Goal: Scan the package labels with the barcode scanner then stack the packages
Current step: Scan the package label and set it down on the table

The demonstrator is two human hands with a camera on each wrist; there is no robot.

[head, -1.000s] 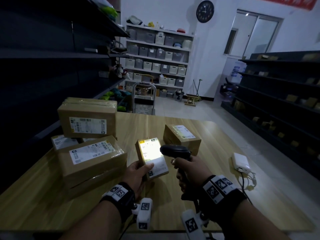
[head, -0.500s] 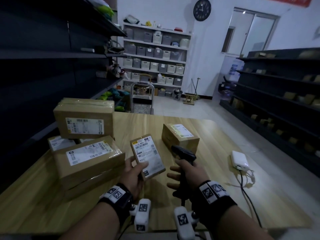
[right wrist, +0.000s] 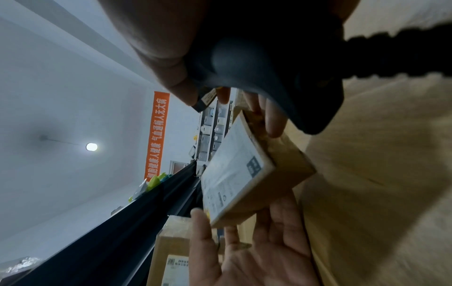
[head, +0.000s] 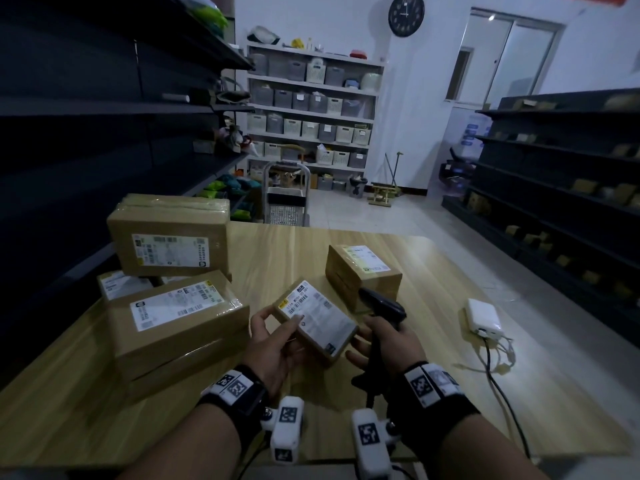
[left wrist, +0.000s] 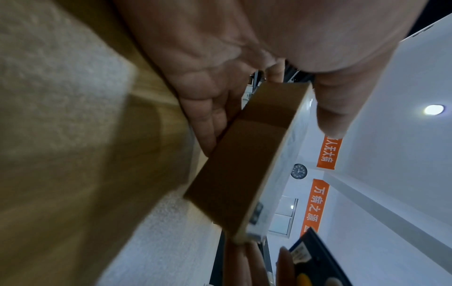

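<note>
A small flat cardboard package (head: 317,318) with a white label is held above the table, label up, tilted down to the right. My left hand (head: 287,327) pinches its left end, thumb on the label and fingers beneath; the left wrist view shows the package's edge (left wrist: 234,174). My right hand (head: 377,344) grips the black barcode scanner (head: 381,304) by its handle, nose pointing away. Its loose fingers (right wrist: 274,120) touch the package's (right wrist: 239,174) right end, below the scanner's base (right wrist: 257,63). No scan light shows.
Several labelled boxes are stacked at the left (head: 173,320), a bigger one (head: 169,237) on top behind. Another box (head: 363,268) sits mid-table behind the scanner. A white device (head: 483,318) with cables lies right. The wooden table (head: 433,375) stands between dark shelves.
The scan light on the label has gone out. The scanner dropped and turned away. The package swung from upright to lying lengthwise, and right-hand fingers reached out to its end.
</note>
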